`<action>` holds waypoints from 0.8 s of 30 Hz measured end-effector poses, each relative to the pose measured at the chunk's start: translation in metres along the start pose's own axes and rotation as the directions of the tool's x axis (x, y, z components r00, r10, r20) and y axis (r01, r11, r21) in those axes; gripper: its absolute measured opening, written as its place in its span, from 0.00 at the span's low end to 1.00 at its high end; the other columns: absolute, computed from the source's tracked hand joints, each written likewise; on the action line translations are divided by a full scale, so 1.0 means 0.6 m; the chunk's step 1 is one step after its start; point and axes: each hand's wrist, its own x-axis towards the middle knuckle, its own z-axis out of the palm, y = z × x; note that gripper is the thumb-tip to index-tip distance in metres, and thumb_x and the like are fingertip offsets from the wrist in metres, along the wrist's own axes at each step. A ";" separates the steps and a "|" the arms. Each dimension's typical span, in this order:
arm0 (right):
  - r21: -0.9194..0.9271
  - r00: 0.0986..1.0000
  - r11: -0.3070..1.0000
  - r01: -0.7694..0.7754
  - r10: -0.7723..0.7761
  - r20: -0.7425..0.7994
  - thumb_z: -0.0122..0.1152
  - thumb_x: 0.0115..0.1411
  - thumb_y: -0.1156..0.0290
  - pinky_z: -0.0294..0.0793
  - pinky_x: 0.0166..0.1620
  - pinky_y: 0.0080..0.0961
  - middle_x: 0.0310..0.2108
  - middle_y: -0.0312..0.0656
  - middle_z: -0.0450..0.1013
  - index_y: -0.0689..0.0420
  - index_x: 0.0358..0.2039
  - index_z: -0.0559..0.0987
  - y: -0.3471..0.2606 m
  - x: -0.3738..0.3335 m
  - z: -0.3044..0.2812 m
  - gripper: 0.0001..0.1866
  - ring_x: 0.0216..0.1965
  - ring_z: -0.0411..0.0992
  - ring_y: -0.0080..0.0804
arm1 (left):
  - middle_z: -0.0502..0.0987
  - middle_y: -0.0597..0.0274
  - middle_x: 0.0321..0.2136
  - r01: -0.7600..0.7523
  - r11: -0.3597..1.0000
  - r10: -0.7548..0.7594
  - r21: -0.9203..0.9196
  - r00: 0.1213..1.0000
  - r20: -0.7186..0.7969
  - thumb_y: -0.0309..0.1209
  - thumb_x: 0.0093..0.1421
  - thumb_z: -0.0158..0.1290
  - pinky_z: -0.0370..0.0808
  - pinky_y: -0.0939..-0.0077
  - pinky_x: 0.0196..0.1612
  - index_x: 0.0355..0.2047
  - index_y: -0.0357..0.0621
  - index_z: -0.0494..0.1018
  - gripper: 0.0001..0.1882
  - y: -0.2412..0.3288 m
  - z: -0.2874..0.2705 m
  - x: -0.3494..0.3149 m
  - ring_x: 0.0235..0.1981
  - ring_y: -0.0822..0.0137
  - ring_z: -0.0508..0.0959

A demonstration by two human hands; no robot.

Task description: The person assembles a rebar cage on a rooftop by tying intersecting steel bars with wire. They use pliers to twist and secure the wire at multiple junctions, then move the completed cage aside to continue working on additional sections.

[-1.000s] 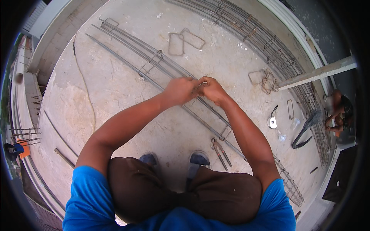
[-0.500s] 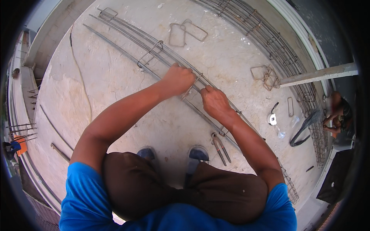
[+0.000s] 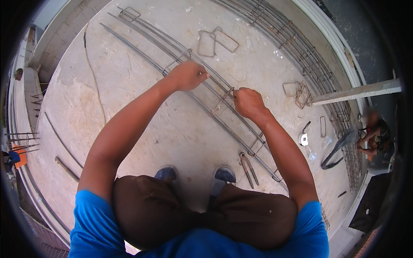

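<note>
Two blue shoes (image 3: 194,174) stood nearest me on the concrete floor (image 3: 142,107), with a pair of pincers (image 3: 248,168) lying just beside the right one. Further out, I had my right hand (image 3: 248,102) in a closed grip on the upper end of a bent stirrup (image 3: 221,102) that sat tilted across the long rebars (image 3: 172,56) laid on the floor. My left hand (image 3: 187,75) was clenched around one of those bars, a little beyond the stirrup. Farther still lay two loose stirrups (image 3: 217,41), and along the far right edge ran a tied rebar cage (image 3: 301,47).
</note>
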 end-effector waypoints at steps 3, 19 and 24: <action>0.123 1.000 0.992 -0.023 0.020 0.022 0.59 0.64 0.73 0.81 0.48 0.51 0.42 0.61 0.82 0.63 0.35 0.84 -0.036 -0.091 0.012 0.08 0.44 0.81 0.61 | 0.87 0.44 0.42 0.003 0.997 -0.018 0.072 0.980 0.197 0.43 0.74 0.56 0.81 0.58 0.52 0.50 0.38 0.85 0.20 0.022 -0.021 -0.022 0.45 0.47 0.86; 0.091 0.929 0.936 -0.341 0.320 0.187 0.71 0.63 0.55 0.80 0.44 0.53 0.50 0.51 0.68 0.56 0.45 0.78 0.001 -0.577 0.263 0.20 0.49 0.75 0.57 | 0.85 0.53 0.41 0.364 0.793 -0.185 -0.489 0.908 0.375 0.40 0.74 0.55 0.80 0.64 0.44 0.52 0.35 0.81 0.19 0.195 0.168 -0.068 0.38 0.63 0.84; 0.381 0.875 0.795 -0.472 0.476 0.091 0.73 0.61 0.61 0.78 0.40 0.51 0.48 0.50 0.68 0.56 0.44 0.76 0.011 -0.619 0.320 0.18 0.42 0.76 0.55 | 0.80 0.61 0.39 0.358 -0.045 -0.537 -0.932 0.779 0.325 0.40 0.74 0.56 0.80 0.70 0.38 0.50 0.40 0.76 0.15 0.306 0.283 -0.083 0.32 0.71 0.80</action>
